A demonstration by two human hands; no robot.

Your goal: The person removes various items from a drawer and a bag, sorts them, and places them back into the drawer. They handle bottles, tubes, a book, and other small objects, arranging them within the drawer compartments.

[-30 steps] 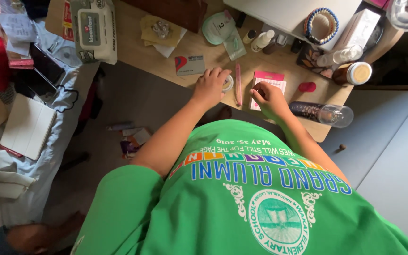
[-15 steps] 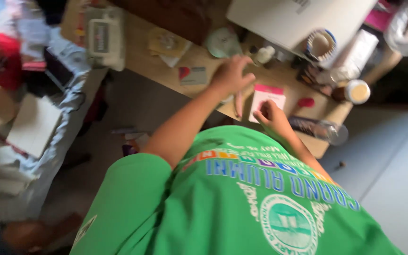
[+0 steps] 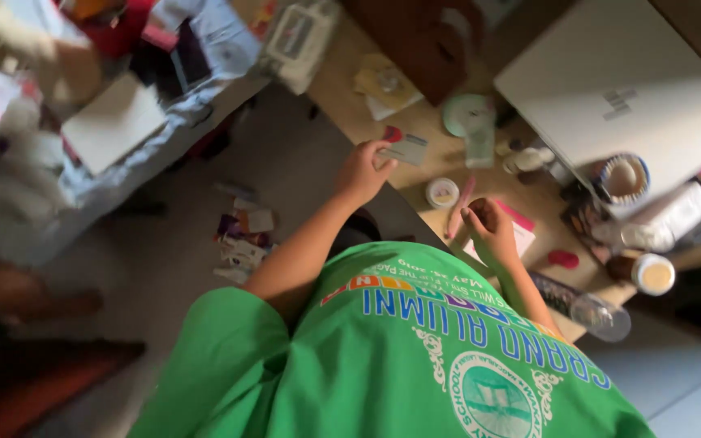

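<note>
Left hand (image 3: 363, 170) has moved from the jar (image 3: 442, 192) to a card (image 3: 405, 149).
Fingers pinch the card; right hand (image 3: 488, 231), curled, grasp unclear, beside the pink pad (image 3: 521, 229).

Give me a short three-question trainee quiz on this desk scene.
1. True or false: the laptop on the desk is open.
2. What is the left hand closing its grip on? A) a small card B) a plastic bottle C) a round tin
3. Fill in: the right hand is over a ____ notepad.
Key: 1 false, the laptop is closed. 2 A. 3 pink.
</note>
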